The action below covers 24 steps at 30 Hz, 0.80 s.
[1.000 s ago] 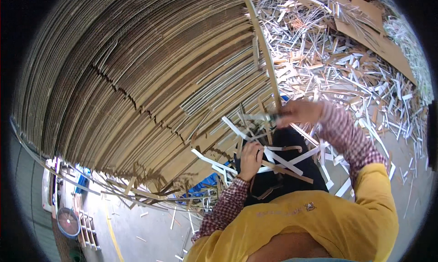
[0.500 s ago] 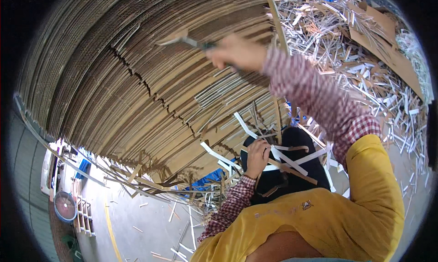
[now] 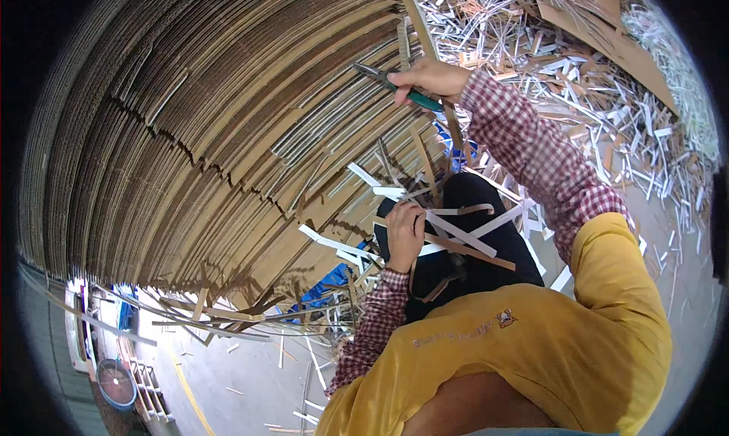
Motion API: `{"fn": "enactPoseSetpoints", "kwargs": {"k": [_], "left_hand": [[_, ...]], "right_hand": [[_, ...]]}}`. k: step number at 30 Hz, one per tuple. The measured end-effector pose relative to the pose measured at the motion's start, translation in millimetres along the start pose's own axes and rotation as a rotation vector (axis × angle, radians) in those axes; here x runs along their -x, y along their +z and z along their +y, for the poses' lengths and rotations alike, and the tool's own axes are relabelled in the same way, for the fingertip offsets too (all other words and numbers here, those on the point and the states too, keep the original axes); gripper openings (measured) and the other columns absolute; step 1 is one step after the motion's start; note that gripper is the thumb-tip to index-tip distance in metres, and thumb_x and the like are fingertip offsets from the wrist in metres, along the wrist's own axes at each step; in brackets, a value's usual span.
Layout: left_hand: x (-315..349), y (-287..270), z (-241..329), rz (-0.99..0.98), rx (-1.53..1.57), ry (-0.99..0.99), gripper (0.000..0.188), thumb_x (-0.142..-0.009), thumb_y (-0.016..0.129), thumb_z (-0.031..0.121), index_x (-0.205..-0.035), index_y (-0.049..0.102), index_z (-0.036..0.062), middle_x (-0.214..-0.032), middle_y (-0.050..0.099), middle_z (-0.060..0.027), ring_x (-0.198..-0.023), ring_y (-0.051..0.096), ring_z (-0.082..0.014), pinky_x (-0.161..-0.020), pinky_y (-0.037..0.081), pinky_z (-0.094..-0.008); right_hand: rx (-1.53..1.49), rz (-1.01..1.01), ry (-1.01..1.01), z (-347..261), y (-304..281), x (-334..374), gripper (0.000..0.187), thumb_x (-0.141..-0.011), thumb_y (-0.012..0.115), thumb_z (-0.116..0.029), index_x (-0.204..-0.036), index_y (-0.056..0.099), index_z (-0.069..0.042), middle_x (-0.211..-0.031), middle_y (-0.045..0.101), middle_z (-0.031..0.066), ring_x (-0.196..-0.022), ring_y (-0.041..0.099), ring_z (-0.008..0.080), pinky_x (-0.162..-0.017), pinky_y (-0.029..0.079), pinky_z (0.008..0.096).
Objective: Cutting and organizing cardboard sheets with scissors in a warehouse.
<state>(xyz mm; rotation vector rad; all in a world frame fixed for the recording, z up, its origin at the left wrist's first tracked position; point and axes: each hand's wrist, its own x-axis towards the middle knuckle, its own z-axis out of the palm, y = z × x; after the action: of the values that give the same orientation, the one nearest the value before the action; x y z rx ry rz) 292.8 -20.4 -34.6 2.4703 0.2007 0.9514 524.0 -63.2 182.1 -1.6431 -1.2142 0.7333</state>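
Pliers (image 3: 426, 100) with green handles are gripped in my right hand (image 3: 427, 79), in front of the right side of a tall stack of cardboard sheets (image 3: 228, 94). Their metal jaws point left toward the sheet edges, and I cannot tell whether they touch them. Over my dark trouser legs my left hand (image 3: 405, 227) is closed, fingers curled around thin cardboard strips (image 3: 474, 252). White and brown strip ends stick out on both sides of that hand. A jagged dark gap runs diagonally across the stack's edges.
Heaped scrap strips (image 3: 524, 64) cover the floor at the right, with a large brown cardboard piece (image 3: 607, 52) on top. A blue sheet (image 3: 323, 282) shows below the stack. Loose strips (image 3: 228, 314) hang at its lower edge. A round fan (image 3: 116, 383) stands at the lower left.
My right hand has drawn back rightward with the pliers, away from the middle of the stack. My left hand stays over my legs with the strips. The whole view has shifted a little.
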Motion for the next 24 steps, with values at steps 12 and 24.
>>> {"fn": "enactPoseSetpoints", "kwargs": {"k": [12, 24], "left_hand": [[0, 3, -3, 0.01, 0.004, 0.016, 0.013, -0.081, 0.053, 0.014, -0.083, 0.058, 0.0016, -0.092, 0.057, -0.012, -0.099, 0.049, -0.0343, -0.085, 0.035, -0.042], [-102, -61, 53, 0.269, -0.045, 0.146, 0.019, -0.074, 0.06, 0.01, -0.092, 0.06, 0.0031, -0.093, 0.058, -0.0153, -0.096, 0.051, -0.0332, -0.084, 0.038, -0.0398]], "right_hand": [[-0.159, 0.191, 0.122, 16, 22, -17, 0.039, -0.081, 0.057, -0.03, -0.062, 0.056, 0.005, -0.057, 0.055, 0.0069, -0.046, 0.052, 0.0135, -0.036, 0.041, 0.0248], [-0.018, -0.155, -0.118, 78, 55, 117, 0.041, -0.082, 0.052, -0.039, -0.074, 0.063, 0.0, -0.069, 0.062, 0.0088, -0.066, 0.057, 0.0157, -0.065, 0.045, 0.0299]]}}
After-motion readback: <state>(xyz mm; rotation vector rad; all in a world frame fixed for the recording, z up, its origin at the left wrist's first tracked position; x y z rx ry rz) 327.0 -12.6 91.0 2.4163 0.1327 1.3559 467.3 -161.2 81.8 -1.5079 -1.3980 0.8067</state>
